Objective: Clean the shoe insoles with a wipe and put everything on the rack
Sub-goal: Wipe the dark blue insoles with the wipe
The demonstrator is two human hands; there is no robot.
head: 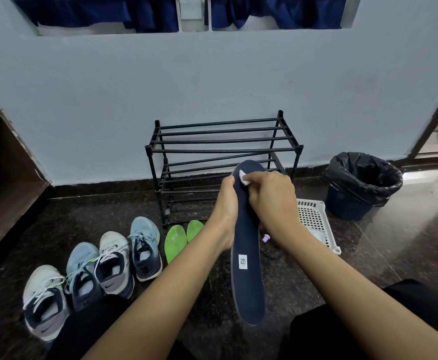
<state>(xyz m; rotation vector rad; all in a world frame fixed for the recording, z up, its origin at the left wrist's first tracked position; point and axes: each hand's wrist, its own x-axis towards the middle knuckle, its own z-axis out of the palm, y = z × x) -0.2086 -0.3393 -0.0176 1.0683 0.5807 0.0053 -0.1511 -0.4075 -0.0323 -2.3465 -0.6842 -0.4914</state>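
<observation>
My left hand (227, 203) grips the navy insole (247, 255), its length running toward me. My right hand (269, 196) pinches the wipe (244, 178) at its far end.

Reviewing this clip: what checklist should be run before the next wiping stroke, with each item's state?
1. Left hand grips navy insole: ok.
2. Right hand presses wipe on its toe end: ok.
3. Green insoles already wiped: cannot tell.
4. Shoes on rack: not ok, all four on the floor.
5. Bin open for the used wipe: ok.
</observation>
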